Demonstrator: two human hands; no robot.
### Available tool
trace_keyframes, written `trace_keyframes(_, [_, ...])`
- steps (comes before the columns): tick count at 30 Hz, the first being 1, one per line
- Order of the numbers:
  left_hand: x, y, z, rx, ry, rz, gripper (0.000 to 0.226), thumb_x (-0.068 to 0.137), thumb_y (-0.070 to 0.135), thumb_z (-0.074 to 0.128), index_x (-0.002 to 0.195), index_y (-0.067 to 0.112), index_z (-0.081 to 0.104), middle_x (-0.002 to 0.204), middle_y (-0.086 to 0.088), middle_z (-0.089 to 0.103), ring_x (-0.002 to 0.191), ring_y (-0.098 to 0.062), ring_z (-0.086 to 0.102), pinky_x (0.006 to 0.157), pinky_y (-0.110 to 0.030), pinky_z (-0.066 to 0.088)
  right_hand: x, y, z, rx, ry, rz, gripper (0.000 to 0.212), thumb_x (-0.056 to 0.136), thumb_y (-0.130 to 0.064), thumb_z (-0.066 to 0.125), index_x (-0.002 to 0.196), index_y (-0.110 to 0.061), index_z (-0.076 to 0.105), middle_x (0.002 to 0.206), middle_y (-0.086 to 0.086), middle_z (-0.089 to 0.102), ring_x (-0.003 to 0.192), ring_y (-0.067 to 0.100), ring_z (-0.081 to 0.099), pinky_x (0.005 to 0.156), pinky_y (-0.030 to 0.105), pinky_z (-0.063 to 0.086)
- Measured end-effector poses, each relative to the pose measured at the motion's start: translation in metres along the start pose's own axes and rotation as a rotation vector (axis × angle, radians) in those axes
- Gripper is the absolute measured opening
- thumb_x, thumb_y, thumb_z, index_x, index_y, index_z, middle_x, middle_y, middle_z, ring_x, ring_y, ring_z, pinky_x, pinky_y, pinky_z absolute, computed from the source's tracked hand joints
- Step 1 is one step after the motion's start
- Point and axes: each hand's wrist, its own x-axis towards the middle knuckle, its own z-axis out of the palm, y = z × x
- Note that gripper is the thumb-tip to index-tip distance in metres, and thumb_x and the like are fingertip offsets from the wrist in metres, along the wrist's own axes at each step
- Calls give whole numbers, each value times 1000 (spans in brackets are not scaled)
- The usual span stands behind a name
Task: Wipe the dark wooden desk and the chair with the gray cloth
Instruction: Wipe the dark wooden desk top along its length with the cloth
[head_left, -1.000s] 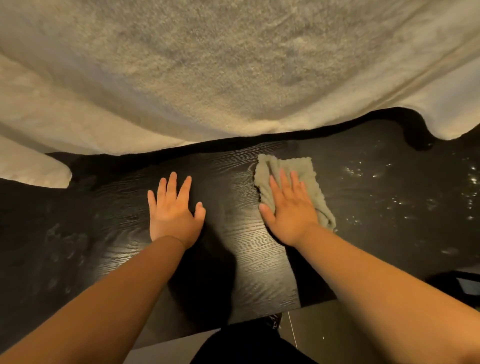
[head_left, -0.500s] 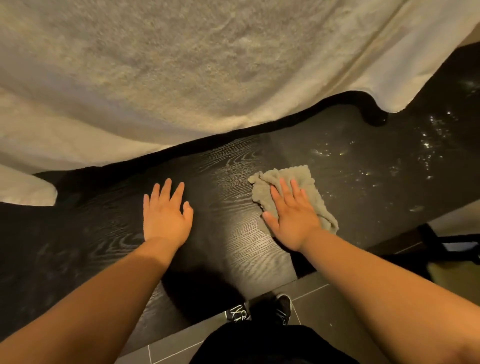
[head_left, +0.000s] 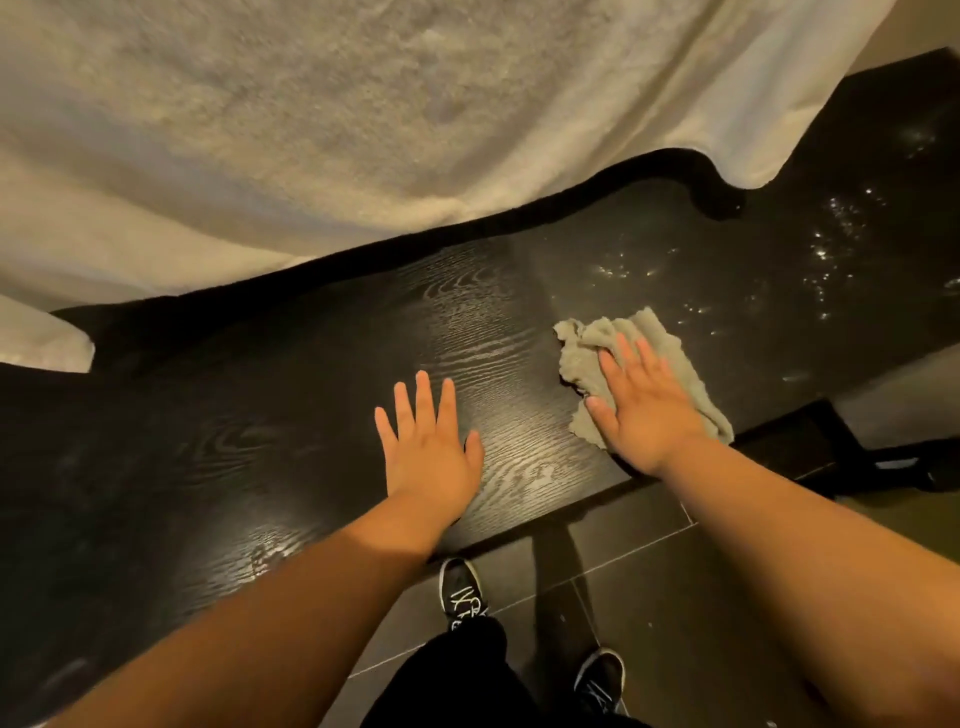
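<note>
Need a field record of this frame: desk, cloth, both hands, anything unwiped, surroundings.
desk: dark wood, grain visible
gray cloth: crumpled, on the desk near its front edge
right hand: flat on the gray cloth, fingers straight, pressing it down
left hand: flat on bare desk left of the cloth, fingers spread, holds nothing
specks: bright spots on the desk right of the cloth; droplets or dust, cannot tell
white fabric: hangs over the desk's far side
floor: dark tiles; two black shoes by the desk edge
</note>
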Motion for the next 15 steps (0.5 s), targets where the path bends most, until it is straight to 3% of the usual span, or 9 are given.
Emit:
trace_keyframes(3, [-12,26,4,-35,-5,-23,83,102,63,25,168,22,-6,175,-12,-15,160,-40,-15,127,-64,-4,-13,-36,8,76,9,32,88,97,-71,-5,168,-20,3,175,9,-15,160,34,-16,130,53,0])
trace_keyframes(6, [-23,47,11,-22,28,-35,82,100,60,26,169,23,0,176,-10,-10,161,-38,-11,127,-64,-1,-41,-76,22,72,-27,-178,80,100,-64,0,168,-22,8,174,7,-16,159,30,-21,130,50,-7])
trace_keyframes(9, [-23,47,13,-29,65,-43,79,101,59,27,169,24,6,176,-9,-4,161,-36,-6,128,-61,1,-48,-50,23,25,-33,-296,74,104,-61,1,168,-24,9,174,3,-18,158,26,-24,129,46,-11])
trace_keyframes(12, [-24,49,16,-20,103,-47,77,102,59,27,169,25,11,176,-8,1,162,-35,-2,129,-60,3,-39,10,13,-17,37,-183,77,102,-58,-8,168,-21,3,174,7,-16,159,30,-21,130,46,-10])
trace_keyframes(15, [-22,52,19,-12,136,-60,77,101,59,29,168,25,13,176,-8,3,162,-35,-1,129,-60,5,-32,46,9,15,58,-59,76,103,-58,-3,168,-20,7,175,7,-10,161,31,-11,131,47,-2])
